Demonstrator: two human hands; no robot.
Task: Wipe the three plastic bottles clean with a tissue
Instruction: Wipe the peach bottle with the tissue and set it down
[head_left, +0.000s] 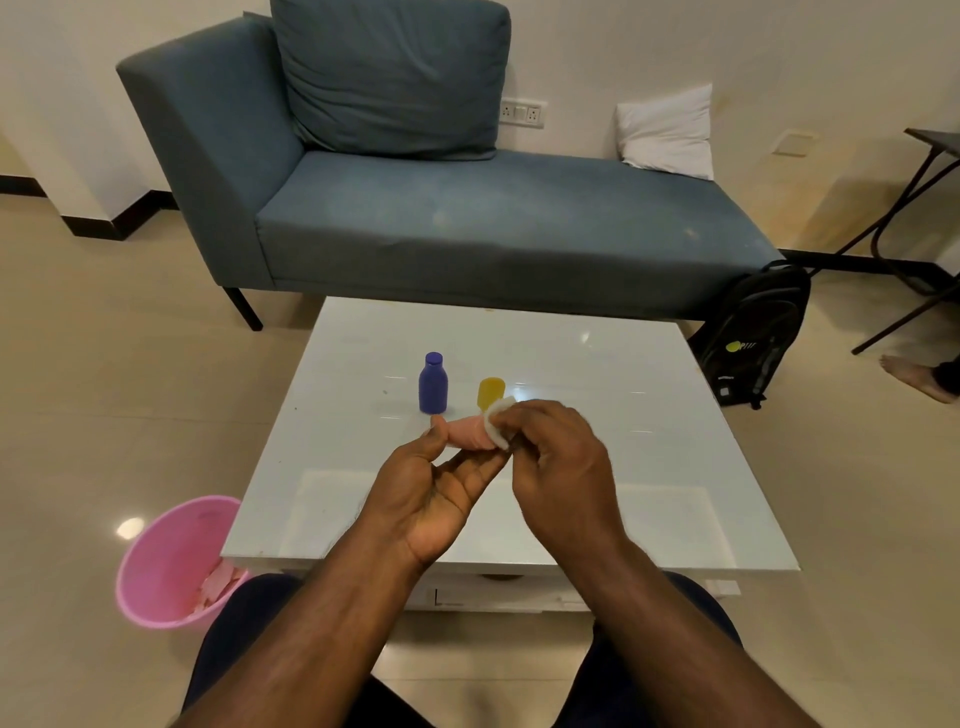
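My left hand (436, 493) holds a small pink bottle (467, 431) lying sideways between thumb and fingers, above the white table (649, 467). My right hand (561, 457) pinches a folded white tissue (500, 423) and presses it against the pink bottle's right end. A purple bottle (433, 383) stands upright on the table just behind my left hand. A yellow bottle (490, 392) stands to its right, its lower part hidden behind the tissue and my right hand.
A pink waste bin (166, 566) with scraps inside stands on the floor left of the table. A blue sofa (467, 223) runs behind the table, a black backpack (753, 332) leans at its right end. Someone's foot (914, 376) shows far right.
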